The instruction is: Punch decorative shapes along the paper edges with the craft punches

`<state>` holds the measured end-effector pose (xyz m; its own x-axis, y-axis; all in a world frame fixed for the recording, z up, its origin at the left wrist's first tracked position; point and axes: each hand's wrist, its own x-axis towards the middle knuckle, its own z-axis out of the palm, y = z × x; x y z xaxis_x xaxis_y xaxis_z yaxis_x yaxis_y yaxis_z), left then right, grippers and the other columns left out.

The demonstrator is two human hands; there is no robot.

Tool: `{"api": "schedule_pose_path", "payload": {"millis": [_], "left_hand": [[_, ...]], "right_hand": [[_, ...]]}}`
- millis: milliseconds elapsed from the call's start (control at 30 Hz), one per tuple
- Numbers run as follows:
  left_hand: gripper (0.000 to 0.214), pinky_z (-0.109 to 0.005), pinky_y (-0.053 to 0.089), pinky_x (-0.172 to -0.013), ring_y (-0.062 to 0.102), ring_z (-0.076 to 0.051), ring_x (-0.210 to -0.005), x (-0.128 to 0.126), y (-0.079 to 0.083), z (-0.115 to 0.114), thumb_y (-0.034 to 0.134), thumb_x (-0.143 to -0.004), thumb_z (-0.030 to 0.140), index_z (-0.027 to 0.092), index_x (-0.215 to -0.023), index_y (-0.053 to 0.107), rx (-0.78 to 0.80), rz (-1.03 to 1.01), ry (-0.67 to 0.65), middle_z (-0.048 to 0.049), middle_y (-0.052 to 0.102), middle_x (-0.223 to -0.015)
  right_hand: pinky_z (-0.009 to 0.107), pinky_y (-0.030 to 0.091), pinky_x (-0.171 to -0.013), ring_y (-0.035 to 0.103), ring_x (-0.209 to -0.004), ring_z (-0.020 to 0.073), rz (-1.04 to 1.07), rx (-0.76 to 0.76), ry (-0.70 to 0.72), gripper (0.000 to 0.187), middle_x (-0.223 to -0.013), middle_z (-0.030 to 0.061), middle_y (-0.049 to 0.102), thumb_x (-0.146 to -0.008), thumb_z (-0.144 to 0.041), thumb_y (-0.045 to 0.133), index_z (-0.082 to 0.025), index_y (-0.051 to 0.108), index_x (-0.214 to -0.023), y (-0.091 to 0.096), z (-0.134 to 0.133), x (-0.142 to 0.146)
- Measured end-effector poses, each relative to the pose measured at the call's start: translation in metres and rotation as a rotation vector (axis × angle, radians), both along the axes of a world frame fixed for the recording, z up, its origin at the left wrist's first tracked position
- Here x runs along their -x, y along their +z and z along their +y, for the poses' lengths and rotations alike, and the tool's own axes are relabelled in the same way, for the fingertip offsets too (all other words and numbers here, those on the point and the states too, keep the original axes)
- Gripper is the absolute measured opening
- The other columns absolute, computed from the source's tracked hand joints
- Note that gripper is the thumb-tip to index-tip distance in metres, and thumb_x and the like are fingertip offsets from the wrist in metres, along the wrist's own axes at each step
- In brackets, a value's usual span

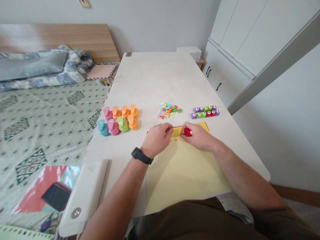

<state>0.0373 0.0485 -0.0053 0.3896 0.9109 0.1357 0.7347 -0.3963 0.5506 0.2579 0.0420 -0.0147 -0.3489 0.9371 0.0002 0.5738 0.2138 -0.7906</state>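
A large sheet of pale yellow paper [185, 173] lies on the table in front of me, its far edge a deeper yellow strip with a red border. Small flower-shaped holes show just below that strip. My left hand [158, 136] is closed at the strip, thumb and fingers pinching the paper there. In my right hand [196, 135], a small red craft punch [188, 132] with a white top is gripped at the same far edge. The fingers partly hide the punch and the paper's edge.
Large colourful craft punches [122, 123] stand in two rows at left. Paper cutouts [168, 110] lie heaped beyond the sheet. Small punches [205, 112] line up at right. A long white device [87, 190] sits at the table's left edge, beside a bed [45, 133].
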Motion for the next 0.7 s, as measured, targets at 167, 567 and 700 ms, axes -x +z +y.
{"api": "schedule_pose_path", "payload": {"millis": [167, 567, 700], "left_hand": [[0.02, -0.035, 0.049, -0.081, 0.068, -0.022, -0.089, 0.009, 0.006, -0.018, 0.053, -0.099, 0.033, 0.021, -0.101, 0.07, 0.017, 0.086, -0.05, -0.0052, 0.075, -0.097], [0.021, -0.032, 0.046, -0.077, 0.066, -0.02, -0.086, 0.017, -0.013, -0.022, 0.053, -0.101, 0.031, 0.021, -0.09, 0.067, 0.052, 0.009, -0.086, -0.0042, 0.073, -0.09], [0.022, -0.032, 0.046, -0.075, 0.066, -0.02, -0.083, 0.021, -0.012, -0.023, 0.051, -0.101, 0.031, 0.021, -0.09, 0.067, 0.022, 0.021, -0.065, -0.0054, 0.072, -0.089]], "right_hand": [[0.028, 0.045, -0.07, 0.064, -0.078, 0.017, 0.027, 0.011, -0.013, 0.01, -0.088, -0.0002, 0.073, -0.081, -0.019, 0.066, -0.023, 0.063, -0.09, 0.002, 0.0, -0.001], [0.029, 0.043, -0.071, 0.058, -0.076, 0.0165, 0.05, -0.025, -0.089, 0.016, -0.086, -0.0007, 0.065, -0.085, -0.033, 0.067, -0.023, 0.058, -0.094, 0.015, -0.001, -0.004], [0.031, 0.044, -0.076, 0.055, -0.082, 0.0176, 0.17, 0.03, -0.091, 0.01, -0.089, 0.001, 0.06, -0.093, -0.032, 0.054, -0.023, 0.055, -0.096, 0.02, 0.001, -0.007]]}}
